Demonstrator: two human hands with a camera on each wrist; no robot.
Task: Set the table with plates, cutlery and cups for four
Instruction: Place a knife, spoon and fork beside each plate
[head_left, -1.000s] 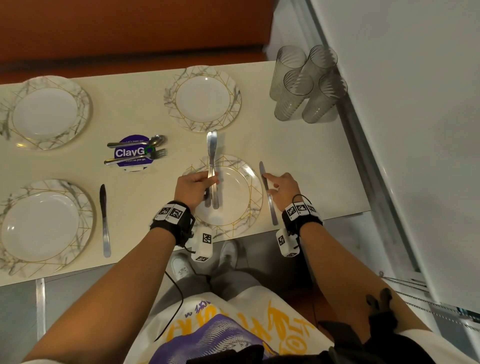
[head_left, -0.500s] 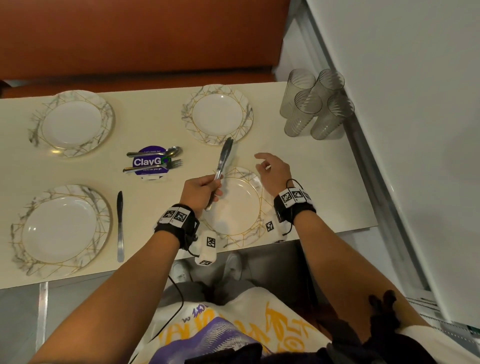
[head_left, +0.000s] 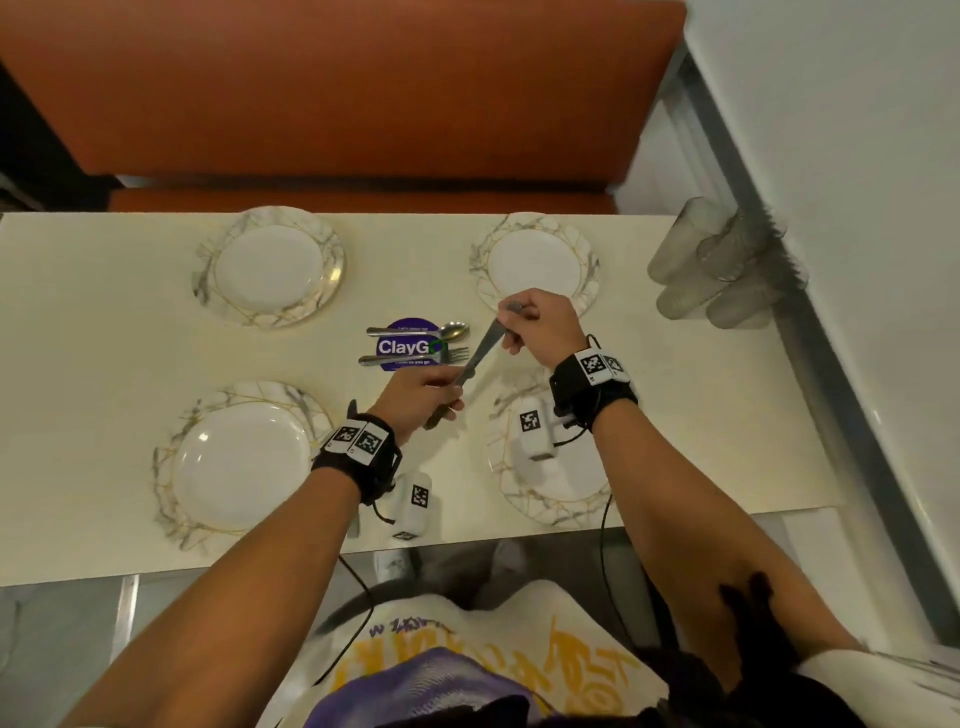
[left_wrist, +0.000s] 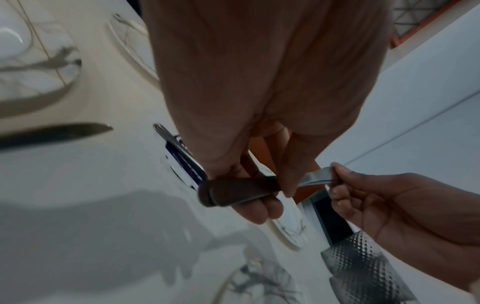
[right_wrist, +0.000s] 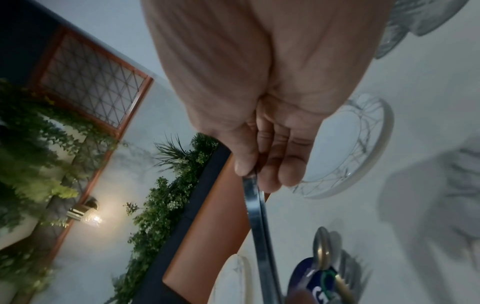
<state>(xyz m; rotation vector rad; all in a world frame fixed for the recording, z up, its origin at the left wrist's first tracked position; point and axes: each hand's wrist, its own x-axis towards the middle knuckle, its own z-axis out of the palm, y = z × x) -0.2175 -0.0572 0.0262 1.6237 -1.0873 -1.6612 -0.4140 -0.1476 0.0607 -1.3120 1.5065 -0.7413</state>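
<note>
Knives (head_left: 480, 353): two, held together above the counter (head_left: 104, 338), slanting between both hands. Left hand (head_left: 415, 397) was curled round the handles; right hand (head_left: 540, 325) pinched the blade tips between thumb and fingers (left_wrist: 342, 174).
Plates: four on the counter. One lay under the right wrist (head_left: 550, 499), one just beyond the right hand (head_left: 535, 260), one left of the left wrist (head_left: 239, 457), one far left beyond it (head_left: 270, 265).
Spoon (head_left: 452, 331) and fork (head_left: 447, 356): lay on a round purple sticker (head_left: 405, 345), just beyond the left hand.
Cups (head_left: 727, 270): clustered well right of the right hand.
Knife (left_wrist: 52, 132): lay on the counter left of the left hand.
</note>
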